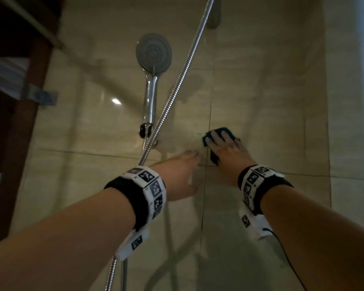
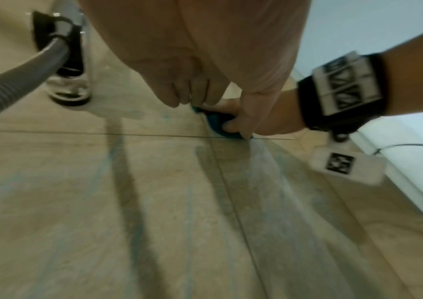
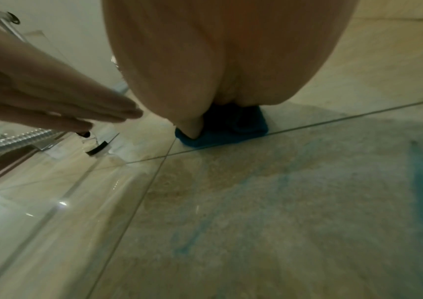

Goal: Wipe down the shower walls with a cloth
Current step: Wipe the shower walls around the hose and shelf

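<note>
The cloth (image 1: 218,139) is pressed flat to the wall (image 1: 261,122) right of centre under the right hand (image 1: 227,150), fingers spread. The left hand (image 1: 181,173), released and holding nothing, lies just left; unwiped tile is judged to stretch upward.

A folded teal-blue cloth (image 1: 218,134) lies flat under my fingers against the glossy beige tiled shower wall (image 1: 261,101), just above a horizontal grout line and across a vertical one, with damp, faintly blue streaks on the tiles below it.
</note>
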The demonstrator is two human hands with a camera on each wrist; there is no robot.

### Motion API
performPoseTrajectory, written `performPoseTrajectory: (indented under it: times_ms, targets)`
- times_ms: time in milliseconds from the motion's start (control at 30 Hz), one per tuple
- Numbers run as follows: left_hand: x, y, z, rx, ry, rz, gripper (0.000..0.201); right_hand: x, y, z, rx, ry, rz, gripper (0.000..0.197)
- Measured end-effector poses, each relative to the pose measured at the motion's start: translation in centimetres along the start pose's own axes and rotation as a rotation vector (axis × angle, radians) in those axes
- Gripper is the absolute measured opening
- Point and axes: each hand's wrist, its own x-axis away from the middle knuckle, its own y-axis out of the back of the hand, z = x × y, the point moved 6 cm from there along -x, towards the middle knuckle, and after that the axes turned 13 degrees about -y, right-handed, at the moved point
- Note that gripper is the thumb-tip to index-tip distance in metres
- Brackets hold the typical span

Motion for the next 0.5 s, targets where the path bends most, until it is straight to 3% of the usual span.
performPoseTrajectory:
  times_ms: [133,267,500]
  targets:
    - [1.0,0.7,-3.8,-0.102,-0.153,-0.007,0.080,-0.4,-0.2,0.0,0.014,0.003,-0.004,0.078]
    - [1.6,2.2,-4.4,-0.343,-0.245,-0.150,0.072,-0.4,-0.1,0.1,-0.024,0.005,0.018,0.073]
    - [3.4,3.5,0.7,-0.697,-0.143,-0.293,0.093,0.2,0.5,0.3,-0.073,0.010,-0.008,0.082]
